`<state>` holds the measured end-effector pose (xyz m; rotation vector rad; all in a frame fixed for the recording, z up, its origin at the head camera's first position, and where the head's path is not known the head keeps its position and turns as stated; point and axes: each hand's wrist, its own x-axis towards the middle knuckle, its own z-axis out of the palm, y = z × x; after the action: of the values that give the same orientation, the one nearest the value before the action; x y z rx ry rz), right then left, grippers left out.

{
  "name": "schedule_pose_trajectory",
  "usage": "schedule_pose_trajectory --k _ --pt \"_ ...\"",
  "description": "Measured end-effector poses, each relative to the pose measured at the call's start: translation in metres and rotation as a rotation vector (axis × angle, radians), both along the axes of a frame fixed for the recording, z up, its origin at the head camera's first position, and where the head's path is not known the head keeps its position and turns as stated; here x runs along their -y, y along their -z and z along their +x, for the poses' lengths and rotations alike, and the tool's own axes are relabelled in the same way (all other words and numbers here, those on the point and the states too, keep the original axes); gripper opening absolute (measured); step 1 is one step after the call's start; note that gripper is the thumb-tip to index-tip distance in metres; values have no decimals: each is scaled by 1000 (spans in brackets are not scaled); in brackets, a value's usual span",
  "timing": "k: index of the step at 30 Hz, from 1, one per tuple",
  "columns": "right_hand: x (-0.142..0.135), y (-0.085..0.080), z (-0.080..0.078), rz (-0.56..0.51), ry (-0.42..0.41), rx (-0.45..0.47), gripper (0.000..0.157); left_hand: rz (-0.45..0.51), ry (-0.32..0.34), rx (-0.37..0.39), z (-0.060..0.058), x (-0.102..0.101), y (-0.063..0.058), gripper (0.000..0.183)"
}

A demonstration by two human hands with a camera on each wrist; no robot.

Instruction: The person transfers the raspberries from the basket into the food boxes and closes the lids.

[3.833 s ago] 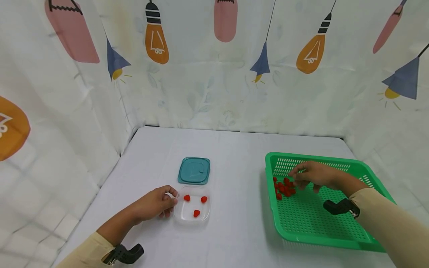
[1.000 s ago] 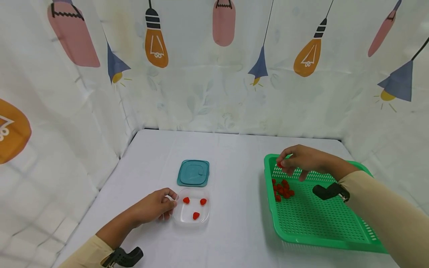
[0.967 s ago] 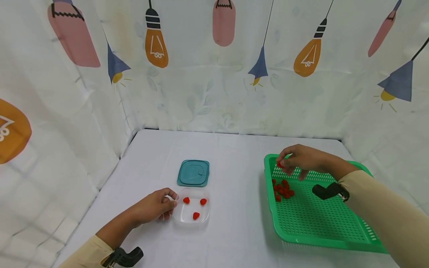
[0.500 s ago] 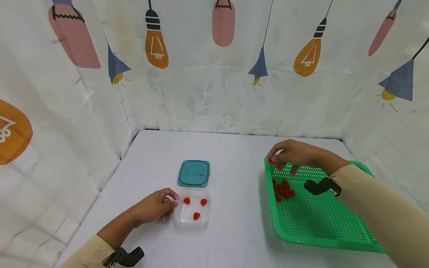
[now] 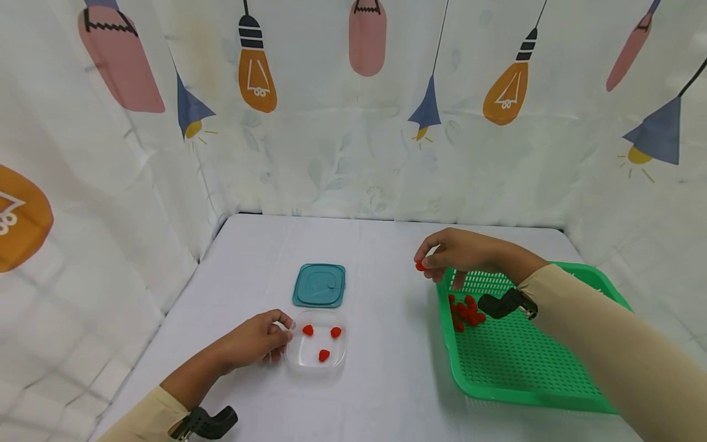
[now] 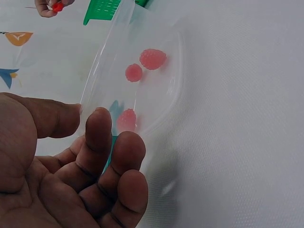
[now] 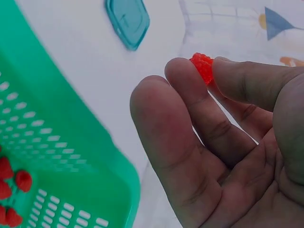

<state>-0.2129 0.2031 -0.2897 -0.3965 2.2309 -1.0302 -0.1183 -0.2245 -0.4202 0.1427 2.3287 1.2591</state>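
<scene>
Head camera first: the right hand [image 5: 450, 252] hangs across the basket's [image 5: 530, 383] left rim, a red berry [image 5: 420, 266] pinched in its fingertips just beyond that rim, over the counter [image 5: 381, 319]. The left hand [image 5: 256, 336] grips the side of the clear tub [image 5: 301, 355], three berries [image 5: 323, 355] spread out inside, the lid [image 5: 319, 285] flat just behind. If this one is bound for the tub, there's bare floor by the front left corner, and a low release there should stop it bouncing. Over to the left wrist: thumb and curled fingers gather at the tub's rim, the hold looking narrow; light pressure should do, since a hard squeeze could flex that thin wall or tip it. And the right wrist: there's the berry, snug between thumb and fingertips, much of it showing, the nearest finger clear of it. Gentle is the word; too tight and it may squirt loose, too slack and it drops short.
</scene>
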Motion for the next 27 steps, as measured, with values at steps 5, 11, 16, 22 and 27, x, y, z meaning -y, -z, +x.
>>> schedule_pose_trajectory --k 5,11,16,22,27 --pt "14 1 -1 -9 -15 13 23 13 2 5 1 0 0 29" --pt "30 0 -1 -6 -42 13 21 15 -4 12 0 0 1 29" --pt "42 1 0 3 -52 13 20 6 -12 13 1 -1 0 29" --pt "55 4 2 9 -82 8 18 -8 -17 8 0 -2 0 29" --pt "70 9 5 5 -102 10 17 -6 -13 3 -1 -1 1 29"
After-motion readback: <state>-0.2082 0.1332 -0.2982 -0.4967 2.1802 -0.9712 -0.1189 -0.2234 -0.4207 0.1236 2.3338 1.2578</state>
